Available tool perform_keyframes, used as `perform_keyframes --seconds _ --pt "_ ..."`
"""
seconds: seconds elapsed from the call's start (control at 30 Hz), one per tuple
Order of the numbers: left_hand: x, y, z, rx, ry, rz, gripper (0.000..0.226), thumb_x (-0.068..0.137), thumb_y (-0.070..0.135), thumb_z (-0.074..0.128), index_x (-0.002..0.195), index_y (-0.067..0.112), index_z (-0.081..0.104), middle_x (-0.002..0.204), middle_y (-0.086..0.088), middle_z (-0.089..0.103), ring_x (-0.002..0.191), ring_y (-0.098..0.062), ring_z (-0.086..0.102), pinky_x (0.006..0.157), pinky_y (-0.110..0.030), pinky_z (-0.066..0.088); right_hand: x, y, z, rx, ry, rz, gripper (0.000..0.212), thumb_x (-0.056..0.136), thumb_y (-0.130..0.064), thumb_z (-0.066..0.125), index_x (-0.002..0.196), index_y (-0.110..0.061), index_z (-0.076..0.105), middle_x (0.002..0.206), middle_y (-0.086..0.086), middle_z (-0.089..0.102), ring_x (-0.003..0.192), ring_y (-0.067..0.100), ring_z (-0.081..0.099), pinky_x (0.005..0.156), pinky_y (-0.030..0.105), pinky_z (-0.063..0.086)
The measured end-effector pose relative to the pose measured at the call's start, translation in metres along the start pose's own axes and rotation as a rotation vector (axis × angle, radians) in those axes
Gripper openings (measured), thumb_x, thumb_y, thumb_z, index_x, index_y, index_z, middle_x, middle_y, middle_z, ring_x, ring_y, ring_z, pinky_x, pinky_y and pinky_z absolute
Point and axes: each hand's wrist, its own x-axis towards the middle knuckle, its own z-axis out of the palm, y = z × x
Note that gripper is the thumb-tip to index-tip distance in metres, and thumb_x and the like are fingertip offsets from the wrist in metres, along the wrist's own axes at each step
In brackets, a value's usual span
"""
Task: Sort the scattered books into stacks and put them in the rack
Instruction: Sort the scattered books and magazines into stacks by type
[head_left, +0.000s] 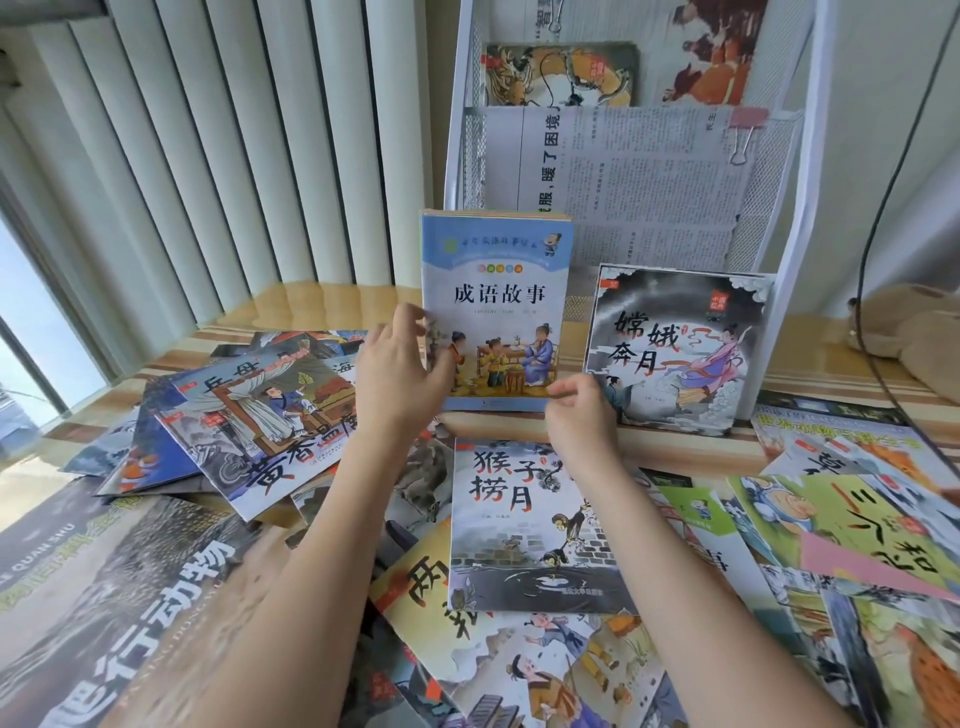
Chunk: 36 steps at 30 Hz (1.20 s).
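- Blue book stack (496, 291) stands upright at frame centre, just in front of white rack (795, 208).
- Left hand (397, 374) grips its left edge, thumb on cover.
- Right hand (579, 410), fingers curled, pinches bottom right corner.
- Grey book (680, 332) leans on rack at 3 o'clock of stack.
- Other books (530, 525) lie scattered on surface (311, 306), 6 o'clock.

Looks like a home reading corner or a child's study spot by a window: pale vertical blinds (218, 145) hang along the left, daylight coming through the glass beside them. A striped wooden surface (675, 449) is covered with illustrated children's picture books (524, 525), a white metal mesh rack (789, 244) stands at the back, and a tan plush toy (919, 338) sits off right.
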Motion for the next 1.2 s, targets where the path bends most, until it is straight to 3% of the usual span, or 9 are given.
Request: perform_keyframes --seconds 0.13,0.27,0.4,0.5,0.6,0.77,0.9,1.1,1.2 --pt "-0.009 0.014 -0.026 0.132 0.104 -0.076 0.024 0.084 0.023 0.055 0.104 0.009 0.055 0.105 -0.007 0.057 0.090 -0.025 0.053 0.067 -0.030 0.034 -0.003 -0.002 0.003 -0.035 0.043 -0.155 0.025 0.086 0.002 0.042 0.084 -0.012 0.062 0.081 0.003 0.062 0.060 0.012 0.049 0.049 0.021 0.029" --pt "-0.022 0.023 -0.045 0.017 -0.164 -0.094 0.023 0.091 0.031 0.052 0.109 0.018 0.053 0.107 0.000 0.060 0.093 -0.017 0.057 0.070 -0.031 0.050 -0.014 -0.007 0.004 -0.214 0.055 -0.398 0.025 0.087 0.000 0.043 0.078 -0.012 0.063 0.074 0.001 0.061 0.056 0.009 0.047 0.050 0.021 0.031" --pt "-0.022 0.037 -0.031 0.009 -0.351 -0.046 0.037 0.092 0.037 0.051 0.124 0.019 0.053 0.120 -0.002 0.054 0.108 -0.022 0.054 0.084 -0.034 0.047 -0.031 -0.018 0.004 -0.410 -0.113 -0.543 0.033 0.089 -0.001 0.046 0.115 -0.017 0.060 0.115 0.003 0.063 0.100 0.021 0.059 0.080 0.034 0.051" --pt "-0.015 0.043 -0.021 0.087 -0.394 -0.044 0.052 0.091 0.034 0.051 0.139 0.020 0.040 0.140 -0.007 0.039 0.122 -0.028 0.047 0.095 -0.040 0.045 -0.042 -0.022 -0.003 -0.455 -0.105 -0.585 0.058 0.085 0.002 0.047 0.138 -0.023 0.044 0.142 -0.004 0.046 0.128 0.019 0.042 0.106 0.034 0.037" --pt "-0.005 0.047 -0.021 0.183 -0.481 -0.011 0.072 0.092 0.036 0.051 0.152 0.033 0.010 0.159 -0.005 0.008 0.136 -0.033 0.032 0.103 -0.047 0.040 -0.045 -0.024 -0.013 -0.449 -0.007 -0.571 0.065 0.087 -0.001 0.049 0.146 -0.025 0.032 0.152 -0.006 0.032 0.138 0.018 0.030 0.114 0.035 0.026" --pt "0.010 0.046 -0.009 0.233 -0.666 -0.114 0.078 0.093 0.030 0.048 0.151 0.035 -0.003 0.158 -0.006 -0.017 0.143 -0.043 0.006 0.114 -0.053 0.020 -0.030 -0.019 -0.016 -0.434 -0.055 -0.378 0.074 0.091 -0.009 0.049 0.151 -0.027 0.011 0.158 -0.006 0.013 0.144 0.019 0.016 0.116 0.039 0.024" --pt "0.009 0.045 0.006 0.228 -0.681 -0.168 0.086 0.091 0.031 0.053 0.150 0.037 -0.010 0.155 -0.003 -0.027 0.143 -0.042 0.000 0.113 -0.058 0.020 -0.021 -0.001 -0.002 -0.538 -0.143 -0.319 0.079 0.093 -0.017 0.050 0.151 -0.028 -0.003 0.159 -0.001 0.005 0.146 0.021 0.012 0.113 0.040 0.028" --pt "0.006 0.049 0.007 0.304 -0.636 -0.174 0.083 0.090 0.027 0.053 0.151 0.036 -0.004 0.158 -0.003 -0.021 0.143 -0.042 0.007 0.113 -0.056 0.020 -0.024 -0.002 -0.002 -0.541 -0.014 -0.410 0.059 0.090 -0.015 0.051 0.145 -0.020 0.030 0.143 0.003 0.046 0.121 0.024 0.051 0.095 0.040 0.046" --pt "0.000 0.059 -0.014 0.291 -0.489 -0.193 0.054 0.092 0.028 0.046 0.143 0.022 0.031 0.154 -0.007 0.020 0.136 -0.037 0.022 0.108 -0.052 0.028 -0.035 -0.008 -0.008 -0.466 0.062 -0.526 0.035 0.089 -0.009 0.049 0.123 -0.017 0.054 0.117 0.004 0.064 0.096 0.021 0.059 0.079 0.032 0.048"
